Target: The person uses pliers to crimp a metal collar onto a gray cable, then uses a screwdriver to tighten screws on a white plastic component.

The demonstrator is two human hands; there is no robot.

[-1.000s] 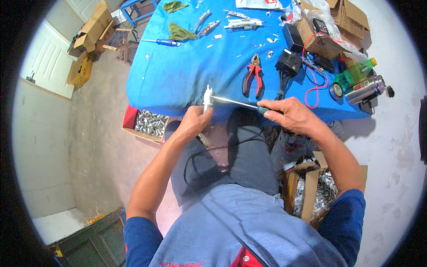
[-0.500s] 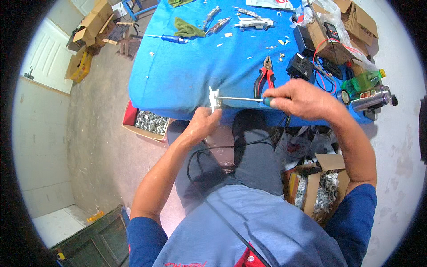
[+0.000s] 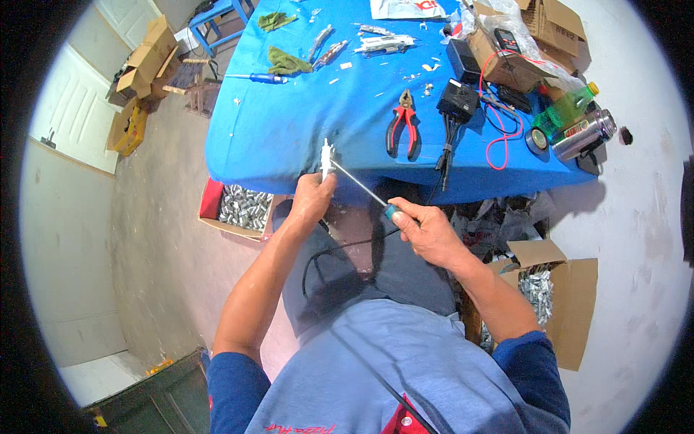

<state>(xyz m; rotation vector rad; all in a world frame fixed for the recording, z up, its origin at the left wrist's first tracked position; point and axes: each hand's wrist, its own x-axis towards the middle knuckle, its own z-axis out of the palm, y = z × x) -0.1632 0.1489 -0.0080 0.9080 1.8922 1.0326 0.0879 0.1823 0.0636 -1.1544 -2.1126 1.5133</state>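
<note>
My left hand (image 3: 312, 197) grips a small white plastic part (image 3: 327, 158) and holds it upright at the near edge of the blue table (image 3: 289, 130). A screwdriver with a blue handle (image 3: 359, 188) is in my right hand (image 3: 426, 231); its thin shaft slants up and left, and the tip rests on the white part. Both hands hover above my lap, just in front of the table edge. A black cable (image 3: 340, 249) loops over my lap below the hands.
Red-handled pliers (image 3: 402, 126), a black adapter with cord (image 3: 457, 101), a red wire (image 3: 499, 137), a tape roll (image 3: 536, 140), a metal flask (image 3: 584, 134) and a green bottle (image 3: 567, 108) lie on the table. Boxes of silver parts sit at floor left (image 3: 242, 206) and right (image 3: 538, 289).
My right hand has drawn back and down toward my lap, so the screwdriver now slants up-left instead of lying level. My left hand and the white part stayed by the table edge.
</note>
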